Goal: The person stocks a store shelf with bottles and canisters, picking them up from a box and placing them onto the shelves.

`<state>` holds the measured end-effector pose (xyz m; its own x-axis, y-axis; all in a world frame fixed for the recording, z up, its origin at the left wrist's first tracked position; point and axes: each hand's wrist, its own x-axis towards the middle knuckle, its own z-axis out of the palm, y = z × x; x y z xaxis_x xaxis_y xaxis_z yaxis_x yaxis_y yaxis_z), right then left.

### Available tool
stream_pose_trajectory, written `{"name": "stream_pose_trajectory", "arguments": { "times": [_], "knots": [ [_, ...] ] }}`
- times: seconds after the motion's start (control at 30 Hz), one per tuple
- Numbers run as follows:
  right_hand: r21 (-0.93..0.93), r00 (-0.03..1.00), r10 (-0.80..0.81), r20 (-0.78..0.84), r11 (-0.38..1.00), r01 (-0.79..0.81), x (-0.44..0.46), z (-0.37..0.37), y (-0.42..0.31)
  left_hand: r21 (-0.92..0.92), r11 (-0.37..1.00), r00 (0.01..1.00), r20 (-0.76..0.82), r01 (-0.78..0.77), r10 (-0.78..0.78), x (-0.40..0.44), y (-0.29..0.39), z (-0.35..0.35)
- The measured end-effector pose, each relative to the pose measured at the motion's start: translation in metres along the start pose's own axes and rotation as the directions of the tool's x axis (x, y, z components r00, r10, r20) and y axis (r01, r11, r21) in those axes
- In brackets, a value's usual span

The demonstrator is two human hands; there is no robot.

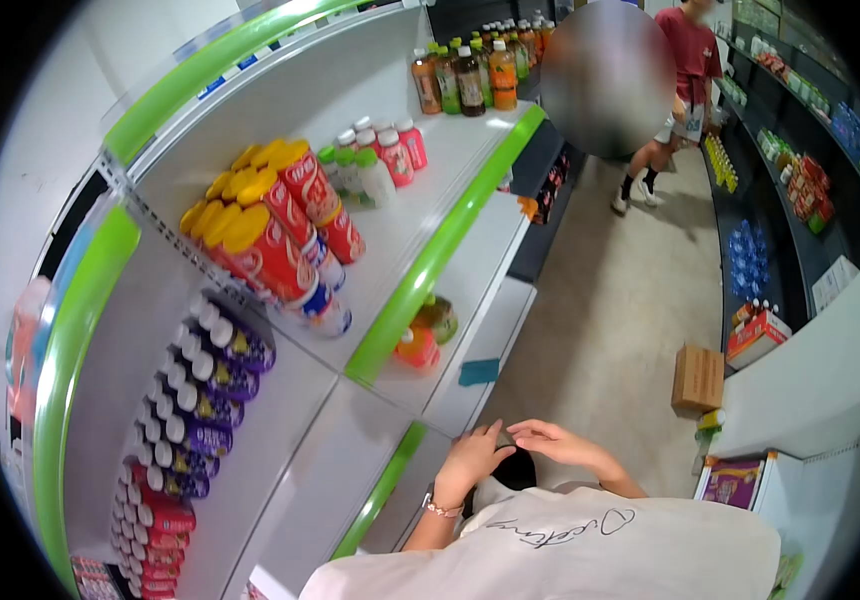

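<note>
Above my shirt front, my left hand (471, 459) is held up with its fingers apart and nothing visible in it. A watch and a bracelet (442, 508) circle that wrist. Close beside it, my right hand (553, 441) has its fingers stretched out toward the left one, also without an object. A small gap seems to separate the fingertips. Just beyond my hands, a teal cloth-like piece (480, 372) lies on the low shelf edge. Near it on the lower shelf are an orange bottle (417, 348) and a green bottle (439, 317).
White shelves with green edge strips (450, 255) hold red cans with yellow lids (275, 245), purple bottles (212, 408) and drink bottles (470, 80). A cardboard box (698, 377) stands on the aisle floor (600, 290). Another person (690, 75) is farther up; dark shelving (780, 160) lines the right.
</note>
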<state>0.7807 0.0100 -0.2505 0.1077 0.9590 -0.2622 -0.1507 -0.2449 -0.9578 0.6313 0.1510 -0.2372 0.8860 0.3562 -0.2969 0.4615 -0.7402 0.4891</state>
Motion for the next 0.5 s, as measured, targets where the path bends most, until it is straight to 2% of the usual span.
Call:
{"name": "stream_pose_trajectory", "arguments": {
  "times": [0.07,0.1,0.17,0.2,0.27,0.37,0.4,0.43,0.47,0.5],
  "knots": [
    [-0.114,0.999,-0.027,0.047,0.993,0.032,0.033,-0.023,-0.029,0.049,0.991,0.971,-0.2,-0.122,0.129,0.027,0.007,-0.029],
    [-0.194,0.999,-0.026,0.048,0.98,0.035,0.049,-0.033,-0.044,0.048,0.992,0.972,-0.202,-0.115,0.123,0.04,0.008,-0.04],
    [-0.246,0.996,-0.082,0.039,0.965,0.089,0.069,-0.044,-0.058,-0.007,0.952,0.886,-0.37,-0.305,0.281,0.068,0.012,-0.061],
    [-0.286,0.997,-0.07,0.039,0.955,0.079,0.079,-0.049,-0.077,-0.097,0.963,0.911,-0.361,-0.25,0.2,0.073,0.015,-0.072],
    [-0.376,0.994,-0.085,0.066,0.921,0.103,0.094,-0.046,-0.098,-0.078,0.974,0.911,-0.377,-0.212,0.168,0.072,0.004,-0.078],
    [-0.364,0.988,-0.109,0.111,0.921,0.142,0.118,-0.041,-0.093,-0.026,0.983,0.897,-0.414,-0.181,0.154,0.075,-0.005,-0.082],
    [-0.197,0.979,-0.082,0.187,0.973,0.12,0.128,-0.04,-0.077,-0.023,0.986,0.911,-0.386,-0.165,0.144,0.074,-0.01,-0.087],
    [-0.194,0.973,-0.08,0.216,0.973,0.123,0.13,-0.036,-0.073,-0.013,0.991,0.924,-0.364,-0.134,0.12,0.07,-0.015,-0.092],
    [-0.129,0.962,-0.1,0.254,0.982,0.136,0.131,-0.033,-0.07,-0.071,0.994,0.951,-0.304,-0.085,0.059,0.061,-0.014,-0.099],
    [-0.063,0.949,-0.12,0.291,0.988,0.144,0.134,-0.031,-0.069,-0.074,0.996,0.949,-0.313,-0.058,0.032,0.055,-0.011,-0.105]
  ]
}}
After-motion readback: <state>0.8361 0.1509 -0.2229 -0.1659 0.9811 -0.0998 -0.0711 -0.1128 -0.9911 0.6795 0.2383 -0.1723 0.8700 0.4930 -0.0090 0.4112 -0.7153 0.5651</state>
